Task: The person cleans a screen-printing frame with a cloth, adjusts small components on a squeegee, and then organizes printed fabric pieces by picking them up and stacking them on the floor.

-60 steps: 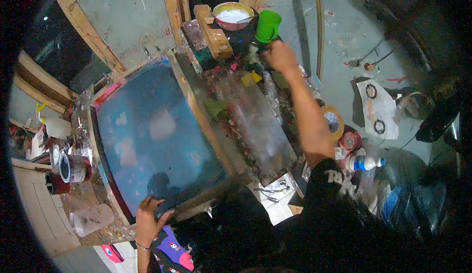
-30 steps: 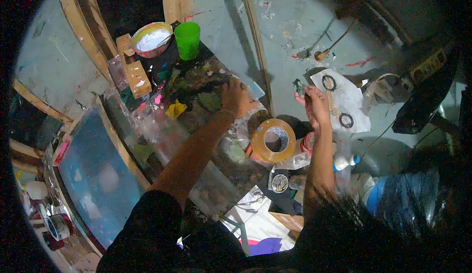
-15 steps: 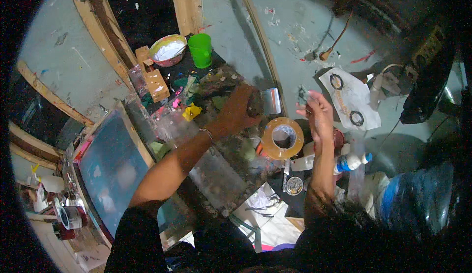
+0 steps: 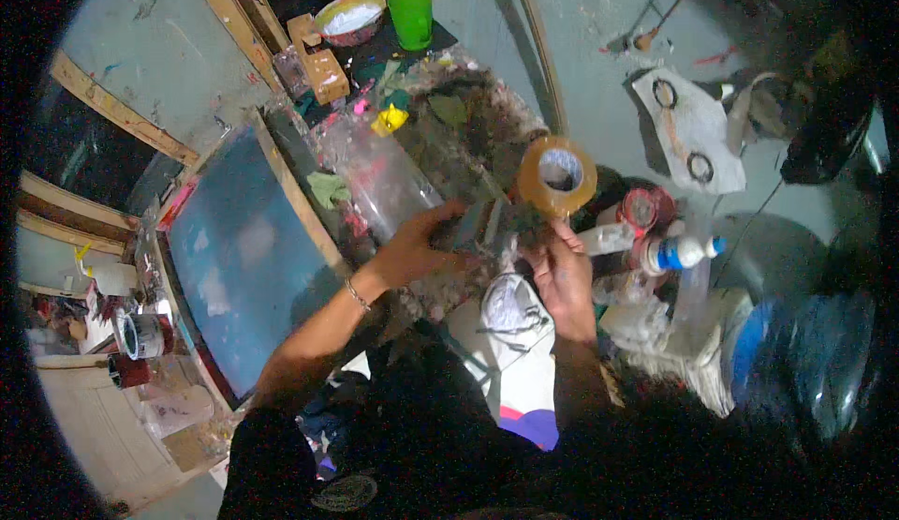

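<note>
My left hand [image 4: 419,250], with a bracelet at its wrist, curls its fingers round a dark grey block-like thing [image 4: 476,227], blurred in places, low over the near part of the stained table. Close on its right, my right hand [image 4: 564,281] has its thumb and fingers drawn together. A small, smeared, partly clear thing seems to lie at its fingertips, too blurred to name. Just beyond the right hand is a wide roll of clear amber tape [image 4: 531,181]. White crumpled paper [image 4: 515,306] lies below the two hands.
To the left leans a wooden-framed blue screen [image 4: 253,258]. At the far end stand a green cup [image 4: 410,22] and a bowl of white paint [image 4: 351,22]. On the right are a red can [image 4: 646,211], a blue-labelled bottle [image 4: 682,254] and a large water bottle [image 4: 796,361].
Both hands have come nearer to me and close together; the right one moved left and down. The dark block in the left hand now shows better. My view has shifted too.
</note>
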`<state>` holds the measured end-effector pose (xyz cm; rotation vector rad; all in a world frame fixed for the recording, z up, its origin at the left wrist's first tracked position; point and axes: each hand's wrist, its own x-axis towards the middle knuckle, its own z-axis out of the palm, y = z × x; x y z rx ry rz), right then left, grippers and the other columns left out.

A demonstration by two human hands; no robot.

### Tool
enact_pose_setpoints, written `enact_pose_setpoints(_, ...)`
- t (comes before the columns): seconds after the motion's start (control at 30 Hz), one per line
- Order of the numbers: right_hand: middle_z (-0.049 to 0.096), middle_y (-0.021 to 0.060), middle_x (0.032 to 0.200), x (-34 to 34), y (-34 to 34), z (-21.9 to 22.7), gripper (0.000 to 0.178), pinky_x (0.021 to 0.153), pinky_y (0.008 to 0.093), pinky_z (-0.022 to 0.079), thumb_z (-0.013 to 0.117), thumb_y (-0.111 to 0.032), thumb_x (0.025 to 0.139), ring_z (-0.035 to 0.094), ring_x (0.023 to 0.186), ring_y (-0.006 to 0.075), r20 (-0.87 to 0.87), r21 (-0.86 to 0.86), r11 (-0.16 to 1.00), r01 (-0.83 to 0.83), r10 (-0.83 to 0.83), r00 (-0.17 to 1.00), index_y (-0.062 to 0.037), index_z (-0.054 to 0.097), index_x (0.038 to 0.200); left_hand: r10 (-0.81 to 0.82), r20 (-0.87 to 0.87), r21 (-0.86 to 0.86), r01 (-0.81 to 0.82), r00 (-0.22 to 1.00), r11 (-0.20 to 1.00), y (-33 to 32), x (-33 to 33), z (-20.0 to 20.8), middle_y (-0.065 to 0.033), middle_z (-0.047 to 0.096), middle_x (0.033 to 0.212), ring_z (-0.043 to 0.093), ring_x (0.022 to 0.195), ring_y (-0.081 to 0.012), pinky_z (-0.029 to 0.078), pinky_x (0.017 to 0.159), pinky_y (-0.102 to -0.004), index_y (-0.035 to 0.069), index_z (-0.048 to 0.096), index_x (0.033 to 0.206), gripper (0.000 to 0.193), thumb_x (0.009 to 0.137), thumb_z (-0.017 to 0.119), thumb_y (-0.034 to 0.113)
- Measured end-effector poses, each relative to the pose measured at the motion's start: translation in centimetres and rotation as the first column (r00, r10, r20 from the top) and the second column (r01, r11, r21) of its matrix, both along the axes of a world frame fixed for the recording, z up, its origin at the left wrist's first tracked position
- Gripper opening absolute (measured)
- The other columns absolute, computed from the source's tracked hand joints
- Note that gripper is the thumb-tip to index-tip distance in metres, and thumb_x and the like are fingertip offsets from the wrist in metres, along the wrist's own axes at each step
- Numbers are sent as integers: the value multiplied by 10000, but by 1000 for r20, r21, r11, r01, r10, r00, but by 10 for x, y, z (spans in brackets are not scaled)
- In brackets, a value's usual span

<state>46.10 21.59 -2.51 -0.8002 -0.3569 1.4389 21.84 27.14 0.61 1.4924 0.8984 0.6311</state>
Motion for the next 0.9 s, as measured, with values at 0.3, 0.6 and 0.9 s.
enact_pose_setpoints(0.3,649,127,1124,-52,-56,39,319,758,324,568,540,-32,919,673,967,233,-37,-101,995,26,-30,999,41,576,1227,-45,-74,-127,36,996,991,-61,-10,8,-68,604,1145,569,1055,-177,470,925,-326,-4,547,1274,640,709,819,125)
enact_pose_setpoints(0.6,654,24,867,-55,-61,18,241,599,189,440,579,-101,921,568,691,50,276,-110,994,8,23,961,12,680,1108,-1,-318,109,37,948,993,-72,8,55,-78,632,1096,578,1020,-144,478,916,-319,-11,561,1246,631,694,834,128)
enact_pose_setpoints(0.9,678,156,1055,-19,-73,38,233,770,357,534,706,-28,748,672,942,334,953,259,914,-313,-189,237,19,677,974,28,-409,381,143,912,913,-67,3,52,-176,643,1099,622,998,-222,510,872,-359,-49,581,1199,680,639,881,192)
